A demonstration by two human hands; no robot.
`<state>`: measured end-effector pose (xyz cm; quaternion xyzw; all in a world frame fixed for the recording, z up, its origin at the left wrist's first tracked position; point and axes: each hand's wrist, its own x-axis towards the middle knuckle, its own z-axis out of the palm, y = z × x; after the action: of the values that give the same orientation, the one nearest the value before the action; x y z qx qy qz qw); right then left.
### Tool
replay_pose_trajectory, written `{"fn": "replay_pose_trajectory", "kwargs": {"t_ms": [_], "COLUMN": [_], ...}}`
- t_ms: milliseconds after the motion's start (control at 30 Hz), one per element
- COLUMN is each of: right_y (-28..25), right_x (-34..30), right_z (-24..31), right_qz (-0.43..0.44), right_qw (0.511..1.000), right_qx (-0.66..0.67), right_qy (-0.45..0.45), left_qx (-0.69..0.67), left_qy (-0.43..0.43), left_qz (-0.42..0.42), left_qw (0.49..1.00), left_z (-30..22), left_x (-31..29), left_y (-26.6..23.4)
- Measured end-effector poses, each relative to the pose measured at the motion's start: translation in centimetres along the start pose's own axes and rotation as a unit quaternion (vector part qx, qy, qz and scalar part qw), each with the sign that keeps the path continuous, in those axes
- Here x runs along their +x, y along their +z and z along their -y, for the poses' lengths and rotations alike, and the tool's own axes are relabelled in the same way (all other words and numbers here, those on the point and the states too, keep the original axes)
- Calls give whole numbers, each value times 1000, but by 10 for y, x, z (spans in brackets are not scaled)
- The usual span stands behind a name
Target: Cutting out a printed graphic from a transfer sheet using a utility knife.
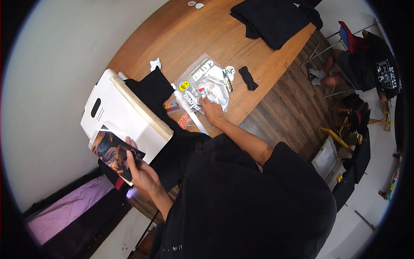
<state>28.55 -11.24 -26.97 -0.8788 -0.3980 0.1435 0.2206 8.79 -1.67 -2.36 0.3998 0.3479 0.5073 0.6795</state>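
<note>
Your wooden table (172,39) spans the upper middle of the frame, with a white box (116,112) at its left and a folded black cloth (276,21) at the upper right. At the centre lies a clear bag (202,69), with stickers around it; your right hand (212,113) has its fingertips down there, though I cannot tell whether they pinch anything. Your left hand (144,175), lower left, grips a dark print (113,149) by its lower edge, thumb on top, in front of the box. The step in hand looks like keeping the print held while sorting among the stickers; the next move seems to call for a light fingertip pinch on one thin piece. Bold capitals mark the bag, pale script the print, and red lettering a small sticker (184,121).
</note>
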Motion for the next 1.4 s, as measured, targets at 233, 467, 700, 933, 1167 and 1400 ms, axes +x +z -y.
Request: {"fn": "replay_pose_trajectory", "kwargs": {"t_ms": [233,467,700,933,1167,1400], "right_y": [0,1,-22,-17,-41,-56], "right_x": [-4,-1,-2,-1,3,10], "right_z": [3,-3,-17,-46,-46,-50], "right_qz": [17,69,10,-105,5,1], "right_qw": [1000,995,989,960,744,734], "right_qx": [5,-5,90,217,600,632], "right_qy": [4,74,118,144,296,248], "left_qx": [-2,23,10,-18,-8,-5], "left_qy": [14,28,12,37,48,18], "left_qz": [26,28,-2,7,-4,-41], "left_qw": [1000,999,1000,999,999,999], "left_z": [-4,-3,-2,1,-2,0], "left_x": [-3,0,1,2,2,4], "left_y": [-1,-2,-2,-4,-12,-19]}}
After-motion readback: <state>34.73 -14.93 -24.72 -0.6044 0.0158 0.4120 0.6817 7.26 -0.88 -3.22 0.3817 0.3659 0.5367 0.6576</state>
